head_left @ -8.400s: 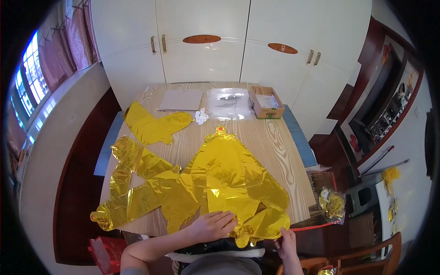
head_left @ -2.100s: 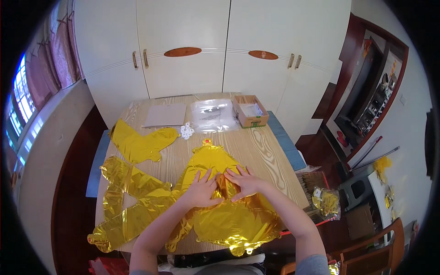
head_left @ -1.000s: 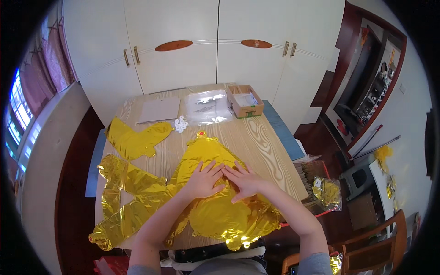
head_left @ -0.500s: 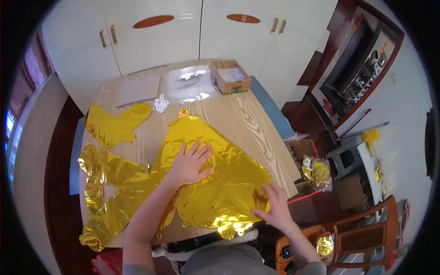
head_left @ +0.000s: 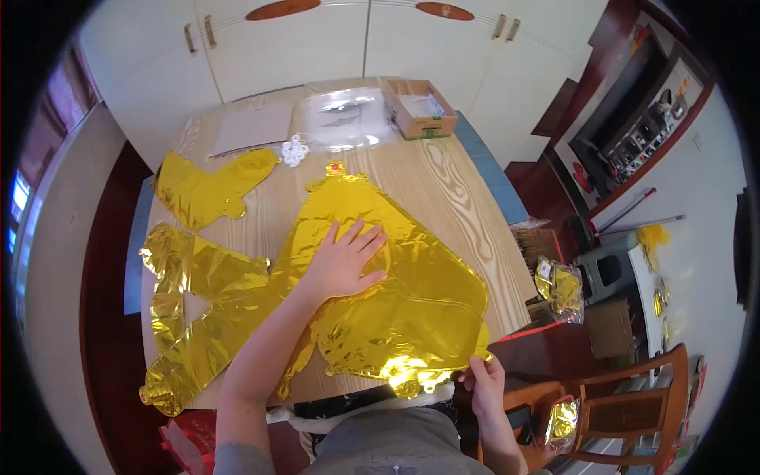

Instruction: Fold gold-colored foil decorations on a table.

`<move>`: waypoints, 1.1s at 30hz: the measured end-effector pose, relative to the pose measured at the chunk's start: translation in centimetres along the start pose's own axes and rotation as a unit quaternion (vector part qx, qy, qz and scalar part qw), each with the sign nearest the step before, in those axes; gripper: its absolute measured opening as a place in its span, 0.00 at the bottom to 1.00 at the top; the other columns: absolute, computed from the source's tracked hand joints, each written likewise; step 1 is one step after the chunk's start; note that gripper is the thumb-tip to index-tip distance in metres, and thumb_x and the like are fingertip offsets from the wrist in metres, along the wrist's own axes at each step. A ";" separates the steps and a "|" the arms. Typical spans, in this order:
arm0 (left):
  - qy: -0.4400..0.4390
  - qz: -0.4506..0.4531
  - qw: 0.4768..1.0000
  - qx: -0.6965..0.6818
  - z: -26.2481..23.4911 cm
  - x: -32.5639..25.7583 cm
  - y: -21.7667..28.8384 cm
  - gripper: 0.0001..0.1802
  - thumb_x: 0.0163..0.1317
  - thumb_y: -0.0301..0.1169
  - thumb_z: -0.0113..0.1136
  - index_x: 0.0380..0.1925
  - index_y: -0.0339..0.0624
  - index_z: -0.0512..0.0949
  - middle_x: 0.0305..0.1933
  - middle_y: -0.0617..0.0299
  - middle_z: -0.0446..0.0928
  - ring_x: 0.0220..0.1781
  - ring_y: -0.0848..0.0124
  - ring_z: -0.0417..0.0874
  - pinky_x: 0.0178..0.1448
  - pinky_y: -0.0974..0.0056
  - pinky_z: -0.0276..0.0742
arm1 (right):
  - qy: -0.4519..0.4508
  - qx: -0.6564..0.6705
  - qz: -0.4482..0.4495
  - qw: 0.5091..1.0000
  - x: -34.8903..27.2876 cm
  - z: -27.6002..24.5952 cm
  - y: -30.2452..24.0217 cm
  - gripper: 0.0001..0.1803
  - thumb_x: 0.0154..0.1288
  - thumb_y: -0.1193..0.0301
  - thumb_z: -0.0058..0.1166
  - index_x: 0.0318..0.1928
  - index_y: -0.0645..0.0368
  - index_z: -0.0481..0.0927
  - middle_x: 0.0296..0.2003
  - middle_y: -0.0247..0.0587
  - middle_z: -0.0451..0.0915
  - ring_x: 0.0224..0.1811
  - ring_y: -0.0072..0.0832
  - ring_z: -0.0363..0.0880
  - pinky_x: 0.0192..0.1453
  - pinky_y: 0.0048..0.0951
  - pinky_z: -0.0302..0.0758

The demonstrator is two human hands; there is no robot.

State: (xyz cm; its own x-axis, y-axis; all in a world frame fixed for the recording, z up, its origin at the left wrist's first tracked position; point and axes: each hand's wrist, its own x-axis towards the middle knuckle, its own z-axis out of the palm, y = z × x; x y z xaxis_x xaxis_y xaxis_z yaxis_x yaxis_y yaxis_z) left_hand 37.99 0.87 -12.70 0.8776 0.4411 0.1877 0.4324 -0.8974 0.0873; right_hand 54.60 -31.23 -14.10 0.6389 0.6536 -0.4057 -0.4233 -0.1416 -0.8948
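Note:
A large gold foil balloon, flat and uninflated, lies across the middle of the wooden table, with a small red spot at its far tip. My left hand rests palm down on it with the fingers spread. At the balloon's near right corner, my right hand has its thumb and fingers closed on the foil edge. A crinkled gold foil balloon with a gap in it lies to the left, partly under my left forearm. Farther back on the left sits another flat gold foil piece.
At the back of the table are a grey sheet, white rings, clear plastic packaging and a cardboard box. To the right are a wooden chair, a grey stool and bagged gold foil.
My right hand has moved nearer along the balloon's right side and closed on its corner. My left hand stays flat on the foil. The whole view has shifted slightly.

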 end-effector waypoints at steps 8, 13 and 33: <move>-0.016 0.000 1.000 0.000 0.0 -0.2 -0.1 0.41 0.64 0.62 0.44 0.70 0.50 0.60 0.74 0.61 0.59 0.77 0.57 0.54 0.75 0.36 0.45 | 0.019 0.048 0.040 0.998 -1.5 1.3 1.1 0.07 0.71 0.68 0.53 0.44 0.57 0.75 0.28 0.33 0.80 0.21 0.21 0.79 0.23 0.18 0.70; -0.025 -0.003 1.000 -0.003 -0.3 -0.4 0.0 0.42 0.64 0.64 0.43 0.70 0.50 0.59 0.75 0.61 0.58 0.77 0.57 0.53 0.75 0.35 0.43 | -0.115 -0.018 0.143 0.983 -1.8 0.8 1.7 0.11 0.69 0.67 0.56 0.33 0.63 0.81 0.29 0.42 0.84 0.25 0.25 0.83 0.25 0.20 0.73; -0.025 -0.001 1.000 -0.002 -0.4 -0.6 0.3 0.47 0.59 0.67 0.47 0.70 0.49 0.59 0.75 0.59 0.56 0.77 0.54 0.53 0.75 0.34 0.42 | -0.023 0.031 -0.032 0.999 -1.4 2.6 1.3 0.05 0.65 0.78 0.57 0.41 0.61 0.79 0.32 0.37 0.83 0.28 0.21 0.82 0.24 0.21 0.75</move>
State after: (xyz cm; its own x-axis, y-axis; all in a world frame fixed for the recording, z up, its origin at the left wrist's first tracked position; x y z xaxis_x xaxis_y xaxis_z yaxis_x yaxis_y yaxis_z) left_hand 37.51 0.28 -12.34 0.8857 0.4433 0.1375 0.4343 -0.8961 0.0917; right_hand 51.50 -30.36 -14.19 0.6364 0.6934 -0.3378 -0.4225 -0.0529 -0.9048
